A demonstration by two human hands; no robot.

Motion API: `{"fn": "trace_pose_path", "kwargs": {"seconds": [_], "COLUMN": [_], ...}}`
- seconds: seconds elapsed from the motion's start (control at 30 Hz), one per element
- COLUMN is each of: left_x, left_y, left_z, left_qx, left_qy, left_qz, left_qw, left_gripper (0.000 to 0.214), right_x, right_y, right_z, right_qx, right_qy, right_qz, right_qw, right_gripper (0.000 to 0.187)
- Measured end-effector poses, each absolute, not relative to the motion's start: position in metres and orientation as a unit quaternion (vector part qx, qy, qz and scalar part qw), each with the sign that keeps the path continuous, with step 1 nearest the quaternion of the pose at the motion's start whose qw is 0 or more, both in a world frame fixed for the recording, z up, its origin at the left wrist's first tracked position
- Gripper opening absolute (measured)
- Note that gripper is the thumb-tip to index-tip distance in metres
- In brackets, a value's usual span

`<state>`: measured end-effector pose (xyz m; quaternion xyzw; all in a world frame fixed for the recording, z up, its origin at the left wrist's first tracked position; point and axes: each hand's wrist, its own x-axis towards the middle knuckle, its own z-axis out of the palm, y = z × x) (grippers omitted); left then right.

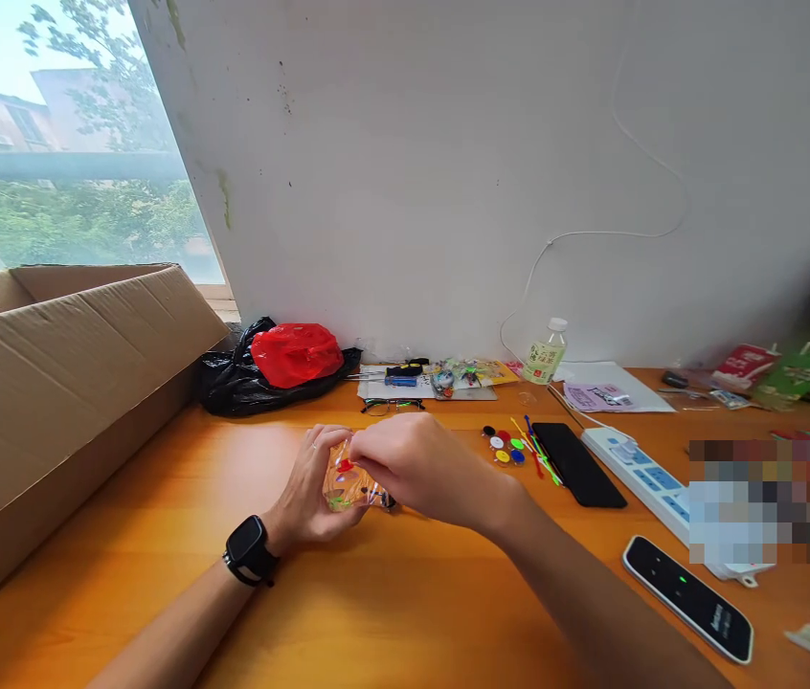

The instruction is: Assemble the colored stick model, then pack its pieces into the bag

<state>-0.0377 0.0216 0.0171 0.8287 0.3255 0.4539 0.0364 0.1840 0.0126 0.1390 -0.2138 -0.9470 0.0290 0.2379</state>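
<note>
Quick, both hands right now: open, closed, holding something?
Left hand: closed on a clear plastic item.
Right hand: curled at that item's right side; whether it grips anything cannot be told.

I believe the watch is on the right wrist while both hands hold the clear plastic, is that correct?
Not quite: the head view shows the watch on the left wrist; the left hand and right hand do hold the clear plastic.

Bare left hand (304, 502) holding transparent crinkly plastic packet (348, 486); bare right hand (416, 464) pinching it; glossy orange-brown wooden table (376, 612).
</note>
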Motion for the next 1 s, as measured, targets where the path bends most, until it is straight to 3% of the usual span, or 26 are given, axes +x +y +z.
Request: {"fn": "trace_pose_path", "kwargs": {"seconds": [0.13, 0.37, 0.57, 0.9, 1.0], "left_x": [-0.037, -0.038, -0.039, -0.042, -0.044], "left_y": [0.023, 0.024, 0.024, 0.028, 0.032], "left_z": [0.016, 0.013, 0.015, 0.010, 0.002], "left_qx": [0.828, 0.826, 0.830, 0.808, 0.798], "left_qy": [0.313, 0.305, 0.309, 0.360, 0.369], "left_qz": [0.464, 0.474, 0.463, 0.465, 0.469], "left_qw": [0.034, 0.014, 0.027, 0.040, 0.089], "left_gripper": [0.061, 0.068, 0.065, 0.063, 0.071], "right_x": [0.173, 0.156, 0.153, 0.183, 0.178], "right_y": [0.016, 0.007, 0.003, 0.012, 0.014], "right_z": [0.126, 0.115, 0.118, 0.143, 0.136], "right_qx": [-0.188, -0.229, -0.248, -0.236, -0.233], "right_qy": [-0.956, -0.954, -0.960, -0.942, -0.945], "right_qz": [-0.083, -0.117, -0.059, 0.100, 0.114], "right_qw": [0.209, 0.152, 0.118, 0.216, 0.200], "right_gripper": [0.020, 0.017, 0.020, 0.011, 0.012]}}
